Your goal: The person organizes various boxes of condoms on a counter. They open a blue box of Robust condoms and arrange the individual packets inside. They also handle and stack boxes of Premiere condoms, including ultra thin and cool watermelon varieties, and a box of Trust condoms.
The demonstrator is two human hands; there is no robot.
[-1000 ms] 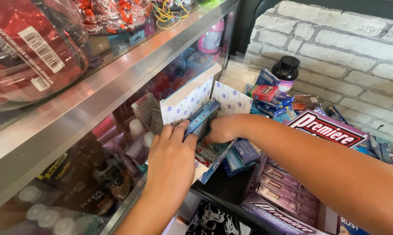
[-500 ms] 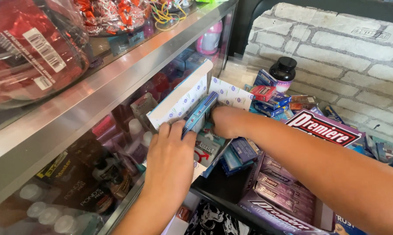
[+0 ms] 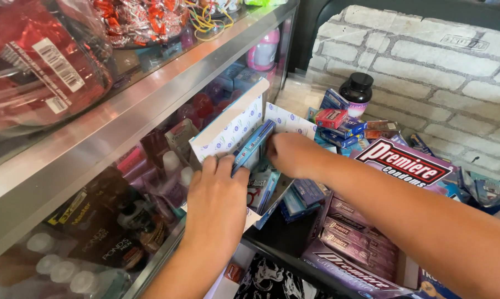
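Note:
A white cardboard box (image 3: 230,128) with small blue dots stands open against the glass display case, holding several small blue packets. My left hand (image 3: 217,202) grips the box's near wall, fingers curled over its edge. My right hand (image 3: 287,154) reaches into the box and presses on a row of upright blue packets (image 3: 254,145). More packets (image 3: 263,188) lie flat in the bottom of the box.
A metal-framed glass display case (image 3: 122,119) at left holds bottles and jars (image 3: 122,221). Purple boxes (image 3: 361,243) and loose small packets (image 3: 344,124) are piled at right, with a dark bottle (image 3: 357,91) before a white brick-pattern wall (image 3: 427,55). A red plastic jar (image 3: 34,61) sits on the counter.
The box's flap has tipped more to the left and the box has shifted slightly. My right hand has moved from low in the box up against the upright packets.

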